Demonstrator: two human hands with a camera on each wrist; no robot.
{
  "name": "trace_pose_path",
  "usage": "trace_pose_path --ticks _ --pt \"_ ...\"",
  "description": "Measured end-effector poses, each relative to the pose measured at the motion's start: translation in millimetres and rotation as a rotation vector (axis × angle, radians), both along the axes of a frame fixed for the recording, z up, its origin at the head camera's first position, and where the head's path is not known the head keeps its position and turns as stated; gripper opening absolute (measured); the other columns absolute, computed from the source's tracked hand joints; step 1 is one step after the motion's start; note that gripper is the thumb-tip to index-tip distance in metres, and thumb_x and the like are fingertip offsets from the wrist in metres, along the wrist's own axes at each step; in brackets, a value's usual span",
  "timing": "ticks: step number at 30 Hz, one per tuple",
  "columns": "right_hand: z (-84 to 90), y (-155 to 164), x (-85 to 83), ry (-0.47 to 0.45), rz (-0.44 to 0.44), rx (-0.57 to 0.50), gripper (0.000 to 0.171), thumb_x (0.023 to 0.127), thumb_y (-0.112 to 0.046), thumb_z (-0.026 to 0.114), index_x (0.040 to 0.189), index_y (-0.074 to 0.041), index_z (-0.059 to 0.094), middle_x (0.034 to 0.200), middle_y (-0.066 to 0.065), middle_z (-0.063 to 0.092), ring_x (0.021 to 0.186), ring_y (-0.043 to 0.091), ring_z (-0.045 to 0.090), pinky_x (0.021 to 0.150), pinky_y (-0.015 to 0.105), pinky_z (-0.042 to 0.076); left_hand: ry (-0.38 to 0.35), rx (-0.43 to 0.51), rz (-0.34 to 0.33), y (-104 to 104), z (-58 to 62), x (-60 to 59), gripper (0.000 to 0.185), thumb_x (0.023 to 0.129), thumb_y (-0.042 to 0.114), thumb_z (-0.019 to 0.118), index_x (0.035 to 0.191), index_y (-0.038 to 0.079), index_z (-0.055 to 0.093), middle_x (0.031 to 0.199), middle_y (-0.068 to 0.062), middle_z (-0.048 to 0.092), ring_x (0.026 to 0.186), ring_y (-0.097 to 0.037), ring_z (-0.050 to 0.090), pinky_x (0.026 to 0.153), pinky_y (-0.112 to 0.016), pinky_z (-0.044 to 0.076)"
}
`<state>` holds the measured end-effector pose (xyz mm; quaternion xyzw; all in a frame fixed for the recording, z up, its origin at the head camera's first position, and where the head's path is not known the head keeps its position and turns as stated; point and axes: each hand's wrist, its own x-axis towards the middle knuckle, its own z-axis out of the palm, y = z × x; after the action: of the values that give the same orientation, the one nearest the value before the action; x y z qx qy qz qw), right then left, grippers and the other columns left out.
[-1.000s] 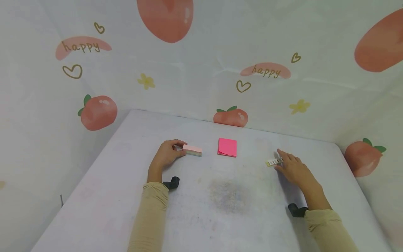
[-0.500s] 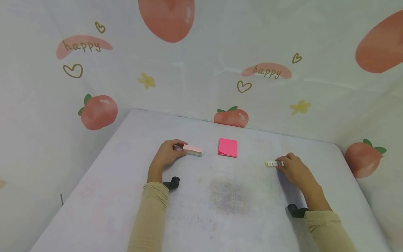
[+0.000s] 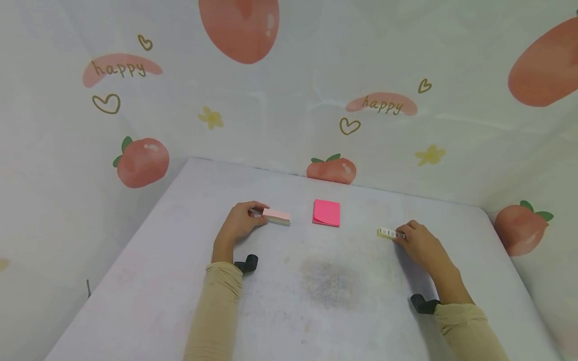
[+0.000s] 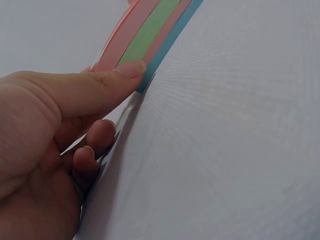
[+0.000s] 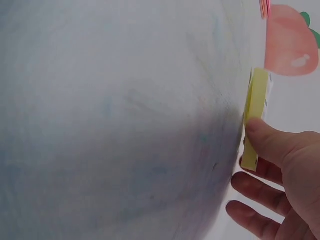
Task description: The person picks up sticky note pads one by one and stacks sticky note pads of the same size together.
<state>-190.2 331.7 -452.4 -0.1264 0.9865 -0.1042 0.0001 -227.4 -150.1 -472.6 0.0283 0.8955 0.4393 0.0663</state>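
On the left of the table, my left hand (image 3: 238, 221) pinches one end of a pastel sticky note pad (image 3: 277, 215) between thumb and fingers. Its pink, green and blue layers (image 4: 150, 37) show edge-on in the left wrist view, close to the tabletop. My right hand (image 3: 421, 244) pinches a small sticky note pad (image 3: 387, 232) with a white printed face. In the right wrist view, the thumb lies along this pad's yellow side (image 5: 258, 92), and the lower fingers hang loosely. Between both hands lies a square bright pink sticky note pad (image 3: 326, 213), untouched, one corner slightly lifted.
The white table (image 3: 280, 311) has a greyish smudge (image 3: 331, 281) in front of the pink pad. Behind it hangs a white cloth (image 3: 280, 130) printed with fruit and hearts. A black wrist mount (image 3: 246, 263) shows at the left cuff, another (image 3: 424, 304) at the right.
My right fingers, spread around the small yellow pad at first, have closed on it and turned it, shifting it slightly left. The left hand and pink pad stay put.
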Motion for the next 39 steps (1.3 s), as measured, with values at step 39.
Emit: trace_pose_path --ticks 39 --pt "17.3 -69 -12.0 0.102 0.062 -0.074 0.033 0.101 -0.017 0.064 0.125 0.005 0.060 0.113 0.020 0.066 0.106 0.036 0.062 0.090 0.053 0.054 0.023 -0.006 -0.002 1 -1.7 0.6 0.037 0.090 0.022 0.079 0.126 0.019 0.071 0.102 -0.005 0.069 0.079 -0.018 0.052 0.069 -0.030 0.042"
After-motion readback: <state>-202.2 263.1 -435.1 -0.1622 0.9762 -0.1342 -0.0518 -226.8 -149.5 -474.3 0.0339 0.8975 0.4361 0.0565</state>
